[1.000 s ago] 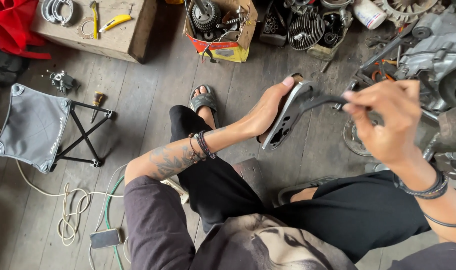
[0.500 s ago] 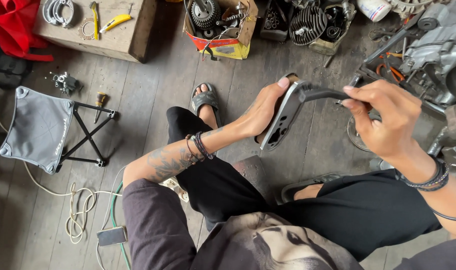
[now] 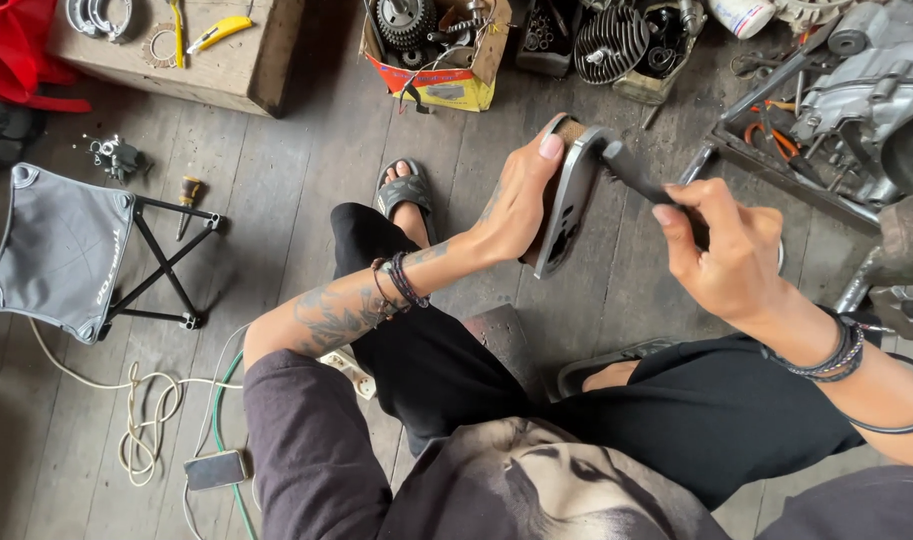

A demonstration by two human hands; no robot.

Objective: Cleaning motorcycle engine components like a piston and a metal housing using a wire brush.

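My left hand [image 3: 516, 200] grips a flat, curved grey metal part [image 3: 566, 205], holding it upright on edge above my knees, fingers wrapped over its top. My right hand [image 3: 721, 250] is closed around the dark handle of a tool [image 3: 631, 170] whose tip sits against the top of the metal part. I am seated, in black trousers, with one sandalled foot [image 3: 406, 195] stretched out on the grey plank floor.
A folding stool [image 3: 61, 250] stands at the left, a screwdriver [image 3: 186, 195] beside it. A wooden box [image 3: 191, 60] with tools and a cardboard box [image 3: 436, 50] of engine parts lie ahead. Engine pieces [image 3: 866, 100] crowd the right. Cables and a phone [image 3: 214, 468] lie lower left.
The view has shifted slightly. Both hands keep their hold; the metal part and tool have stayed together, tilting a little more upright.
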